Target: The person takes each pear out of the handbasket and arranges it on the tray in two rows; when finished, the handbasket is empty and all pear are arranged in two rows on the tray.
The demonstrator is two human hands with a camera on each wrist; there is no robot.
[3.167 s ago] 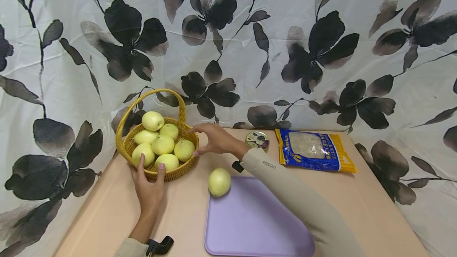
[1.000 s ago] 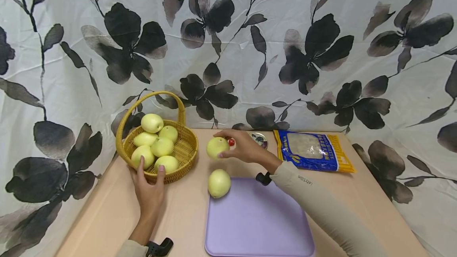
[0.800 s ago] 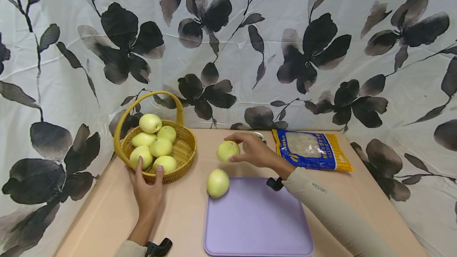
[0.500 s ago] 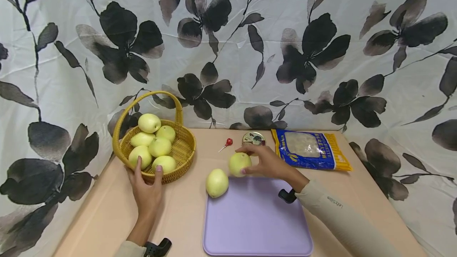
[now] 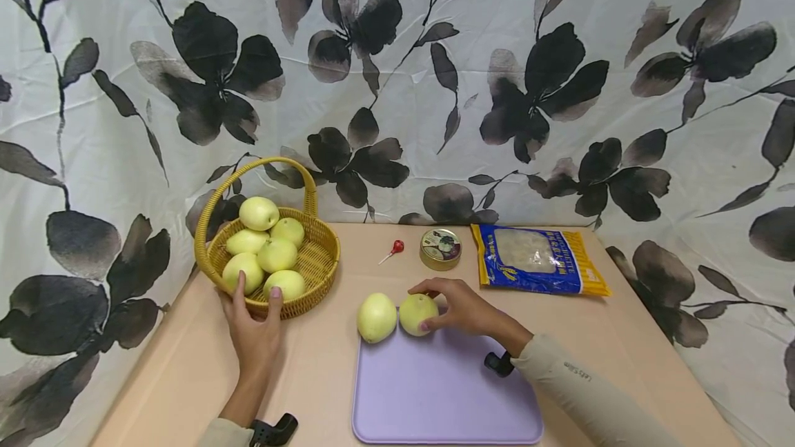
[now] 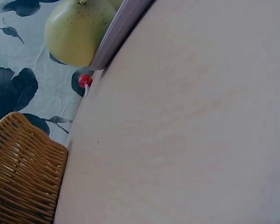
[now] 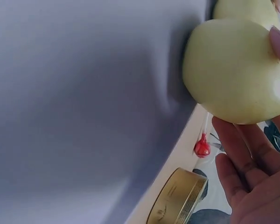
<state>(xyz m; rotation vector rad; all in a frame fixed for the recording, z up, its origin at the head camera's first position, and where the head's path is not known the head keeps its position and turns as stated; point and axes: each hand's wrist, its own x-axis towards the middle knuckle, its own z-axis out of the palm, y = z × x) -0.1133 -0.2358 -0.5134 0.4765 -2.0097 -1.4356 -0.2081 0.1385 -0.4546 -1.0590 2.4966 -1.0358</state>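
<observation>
My right hand [image 5: 456,308] holds a round pale yellow-green pear [image 5: 416,314] between thumb and fingers at the far edge of the lilac tray [image 5: 447,392]. In the right wrist view the held pear [image 7: 233,70] is close to the tray surface; whether it bears its weight there I cannot tell. Another pear [image 5: 376,318] sits beside it on the tray's far left corner. My left hand [image 5: 253,340] rests against the near side of the yellow wicker basket [image 5: 319,264], index finger and thumb extended at its rim. Several pears [image 5: 277,255] lie in the basket.
Behind the tray lie a red lollipop [image 5: 396,250] and a round gold tin [image 5: 441,250]. A blue and yellow food packet [image 5: 539,259] is at the back right. A flower-printed cloth [image 5: 459,88] hangs behind the table.
My right hand took a pear from the basket's right side, carried it right and toward me, and lowered it to the tray beside the other pear. My left hand stayed at the basket.
</observation>
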